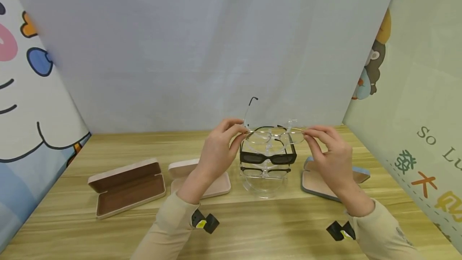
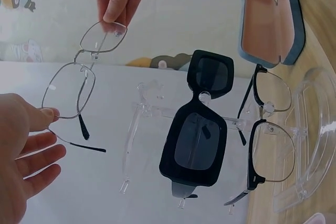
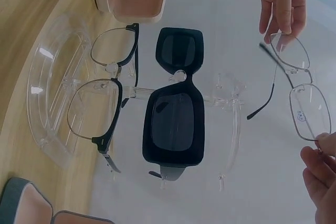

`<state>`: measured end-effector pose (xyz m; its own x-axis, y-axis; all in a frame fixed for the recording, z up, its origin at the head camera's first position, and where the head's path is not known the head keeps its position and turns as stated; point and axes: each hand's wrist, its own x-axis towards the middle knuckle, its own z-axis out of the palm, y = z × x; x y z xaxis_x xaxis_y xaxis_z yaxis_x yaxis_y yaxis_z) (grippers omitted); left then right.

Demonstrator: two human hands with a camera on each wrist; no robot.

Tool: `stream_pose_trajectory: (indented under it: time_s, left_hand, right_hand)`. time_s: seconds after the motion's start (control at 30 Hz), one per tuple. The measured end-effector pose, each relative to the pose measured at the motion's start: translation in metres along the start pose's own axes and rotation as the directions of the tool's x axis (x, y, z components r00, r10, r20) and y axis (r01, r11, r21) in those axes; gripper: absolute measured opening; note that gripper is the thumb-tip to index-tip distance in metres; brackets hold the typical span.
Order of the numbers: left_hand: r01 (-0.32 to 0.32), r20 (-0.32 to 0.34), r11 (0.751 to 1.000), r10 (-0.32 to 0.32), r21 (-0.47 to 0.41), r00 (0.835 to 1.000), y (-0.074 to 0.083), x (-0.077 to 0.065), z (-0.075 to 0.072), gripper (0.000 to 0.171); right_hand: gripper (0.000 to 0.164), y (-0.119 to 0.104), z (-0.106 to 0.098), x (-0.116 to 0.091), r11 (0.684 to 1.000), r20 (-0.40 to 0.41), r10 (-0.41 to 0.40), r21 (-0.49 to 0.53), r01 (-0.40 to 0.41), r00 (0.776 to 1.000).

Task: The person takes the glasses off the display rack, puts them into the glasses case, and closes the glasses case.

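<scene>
Thin metal-rimmed eyeglasses (image 1: pixel 260 137) are held up in the air between both hands, above the top of a clear display stand (image 1: pixel 265 193). My left hand (image 1: pixel 218 145) pinches their left end between thumb and fingers. At the opposite end, the right hand (image 1: pixel 333 153) pinches the frame by the lens edge. The temples are unfolded, with dark tips pointing away, as the left wrist view shows. Thick black sunglasses (image 2: pixel 193 140) rest on the stand below the held pair. Under those, dark half-rimmed glasses (image 3: pixel 114 90) sit on a lower level.
An open cream case (image 1: pixel 131 200) with brown lining lies at the left on the wooden table (image 1: pixel 252 232). Beside the stand, a pale open case (image 1: pixel 220 185) is partly behind the left forearm. A blue-grey open case (image 1: pixel 317 183) lies under the right hand. A grey backdrop (image 1: pixel 162 51) rises behind.
</scene>
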<state>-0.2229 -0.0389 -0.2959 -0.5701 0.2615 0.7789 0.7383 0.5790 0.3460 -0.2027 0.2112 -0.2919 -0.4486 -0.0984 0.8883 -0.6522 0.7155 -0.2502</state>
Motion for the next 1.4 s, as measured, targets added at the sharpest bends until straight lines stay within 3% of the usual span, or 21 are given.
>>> stream_pose_trajectory:
  time_s: [0.17, 0.27, 0.43, 0.63, 0.87, 1.0, 1.17, 1.3, 1.4]
  left_hand:
    - [-0.011, -0.015, 1.0, 0.01, -0.017, 1.0, -0.001, 0.0, 0.003, 0.008]
    - [-0.018, -0.021, 0.999, 0.017, -0.027, 1.0, -0.002, 0.0, 0.006, 0.008]
    - [-0.022, -0.017, 0.999, 0.021, -0.043, 1.0, -0.003, 0.0, 0.01, 0.008]
    - [-0.023, -0.001, 0.997, 0.023, -0.068, 1.0, -0.002, -0.003, 0.016, 0.012]
    - [-0.046, -0.025, 0.994, 0.044, -0.094, 0.999, 0.0, -0.006, 0.025, 0.015]
    - [-0.063, -0.024, 0.992, 0.061, -0.105, 0.998, 0.003, -0.007, 0.031, 0.015]
    - [-0.063, -0.01, 0.986, 0.062, -0.155, 0.998, 0.006, -0.009, 0.038, 0.014]
    - [-0.001, -0.015, 0.966, -0.003, -0.258, 1.0, 0.009, -0.012, 0.043, 0.015]
    - [0.062, -0.049, 0.932, -0.085, -0.358, 0.995, 0.013, -0.015, 0.049, 0.015]
  right_hand:
    - [0.016, 0.002, 0.001, -0.001, 1.0, 0.017, 0.007, 0.026, -0.007, 1.0]
    - [0.015, 0.003, 0.0, -0.002, 0.993, 0.049, 0.047, 0.102, -0.051, 0.998]
    - [0.018, 0.002, -0.004, -0.002, 0.958, 0.115, 0.124, 0.244, -0.149, 0.986]
    - [0.023, 0.009, -0.006, -0.01, 0.93, 0.159, 0.191, 0.288, -0.231, 0.969]
    - [0.023, 0.013, -0.006, -0.02, 0.893, 0.157, 0.218, 0.365, -0.262, 0.963]
    - [0.023, 0.014, -0.007, -0.026, 0.808, 0.157, 0.26, 0.505, -0.304, 0.953]
    - [0.02, 0.015, -0.009, -0.035, 0.661, 0.173, 0.267, 0.683, -0.311, 0.948]
    - [0.018, 0.016, -0.011, -0.042, 0.608, 0.197, 0.258, 0.728, -0.318, 0.946]
    - [0.018, 0.016, -0.013, -0.046, 0.6, 0.193, 0.259, 0.736, -0.314, 0.947]
